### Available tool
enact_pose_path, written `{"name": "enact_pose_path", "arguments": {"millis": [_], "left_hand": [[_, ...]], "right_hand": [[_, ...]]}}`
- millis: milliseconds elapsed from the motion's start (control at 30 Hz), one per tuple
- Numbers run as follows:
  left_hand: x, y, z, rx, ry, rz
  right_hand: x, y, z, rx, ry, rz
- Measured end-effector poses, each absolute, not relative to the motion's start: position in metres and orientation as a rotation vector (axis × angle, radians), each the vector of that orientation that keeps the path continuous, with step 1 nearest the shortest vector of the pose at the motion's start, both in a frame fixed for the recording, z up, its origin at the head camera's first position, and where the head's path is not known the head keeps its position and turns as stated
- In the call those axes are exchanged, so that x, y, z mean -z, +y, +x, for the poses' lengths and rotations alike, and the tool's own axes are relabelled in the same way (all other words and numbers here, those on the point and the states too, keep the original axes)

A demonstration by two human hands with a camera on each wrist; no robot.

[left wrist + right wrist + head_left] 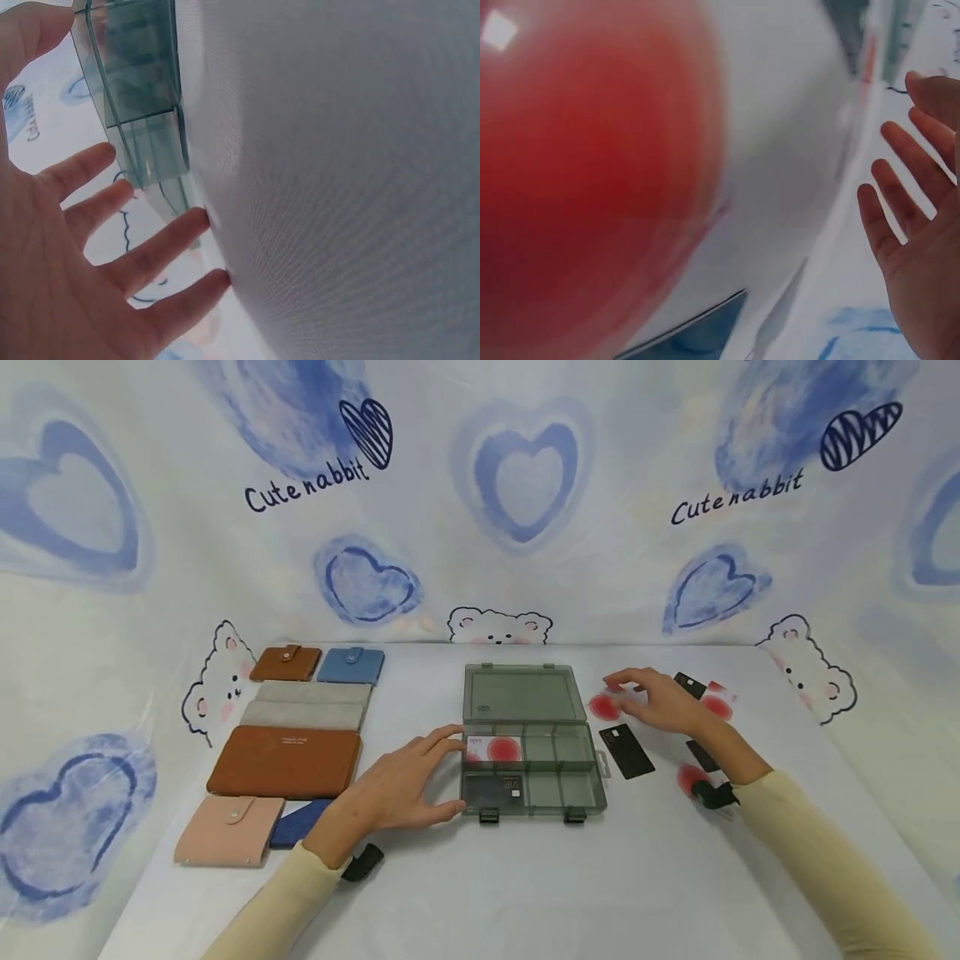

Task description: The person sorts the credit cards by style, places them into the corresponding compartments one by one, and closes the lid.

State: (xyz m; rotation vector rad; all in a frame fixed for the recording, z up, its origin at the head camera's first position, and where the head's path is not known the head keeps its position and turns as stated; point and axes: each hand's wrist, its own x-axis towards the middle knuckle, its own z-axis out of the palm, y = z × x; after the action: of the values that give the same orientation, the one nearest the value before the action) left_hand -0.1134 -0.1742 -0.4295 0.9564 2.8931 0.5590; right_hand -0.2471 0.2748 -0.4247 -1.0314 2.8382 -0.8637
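A translucent green plastic compartment box (564, 789) lies with its lid (521, 693) folded back. In its left compartments are a white card with a red circle (501, 749) and a black VIP card (491, 791). My left hand (397, 781) is at the box's left side, fingers spread, with thumb and fingertips right at its wall (146, 150). To the right of the lid, my right hand (660, 700) hovers over a red-circled card (603, 707), its fingers loosely extended (911, 202). A black card (627, 751) lies just in front of that hand.
More black and red-circled cards (717, 707) lie around my right forearm, partly hidden by it. On the left stand rows of wallets: a brown one (285, 760), a pink one (228, 833), a blue one (351, 667) and others. A patterned cloth hangs behind the table.
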Motion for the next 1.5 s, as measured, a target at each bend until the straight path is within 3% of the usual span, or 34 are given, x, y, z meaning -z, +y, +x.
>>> {"name": "enact_pose_path", "arguments": {"millis": [533,767,1233,1500], "left_hand": [[0.431,-0.174,-0.114,-0.548,2.91,0.976],[0.433,-0.173,-0.113,-0.57,2.898,0.988],[0.433,-0.172,-0.112,-0.573,2.901,0.96],[0.433,-0.175,-0.112,-0.564,2.911,0.957]], "right_hand": [[0.435,0.307,-0.259,0.723,2.769,-1.005],[0.44,0.306,-0.266,0.743,2.719,-1.127],[0.439,0.304,-0.266,0.675,2.793,-0.899],[0.437,0.301,-0.261,0.762,2.842,-0.974]]}}
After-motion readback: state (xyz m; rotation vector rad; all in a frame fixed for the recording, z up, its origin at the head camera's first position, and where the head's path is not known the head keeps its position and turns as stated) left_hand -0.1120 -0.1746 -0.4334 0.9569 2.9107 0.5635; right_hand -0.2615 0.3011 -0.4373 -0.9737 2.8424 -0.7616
